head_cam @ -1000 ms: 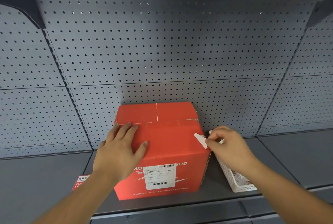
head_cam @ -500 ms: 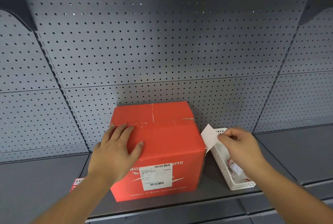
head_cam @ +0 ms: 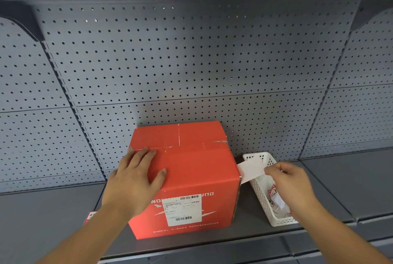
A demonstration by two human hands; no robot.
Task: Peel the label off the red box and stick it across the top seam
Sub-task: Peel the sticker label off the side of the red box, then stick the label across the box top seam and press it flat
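A red box [head_cam: 197, 170] stands on the grey shelf, its top seam running left to right near the back of the lid. My left hand [head_cam: 136, 178] lies flat on the box's top left part, fingers spread. My right hand [head_cam: 291, 183] pinches a white label [head_cam: 251, 169] that stretches from the box's right side, one end still at the box's edge. Another white label with barcodes [head_cam: 182, 210] is stuck on the front face.
A white plastic basket [head_cam: 265, 204] with small packets sits right of the box, under my right hand. A red tag [head_cam: 90, 216] lies on the shelf [head_cam: 331, 178] left of the box. Grey pegboard forms the back wall.
My right hand has pulled to the right, drawing more of the white label off the box's right side. My left hand has stayed flat on the top.
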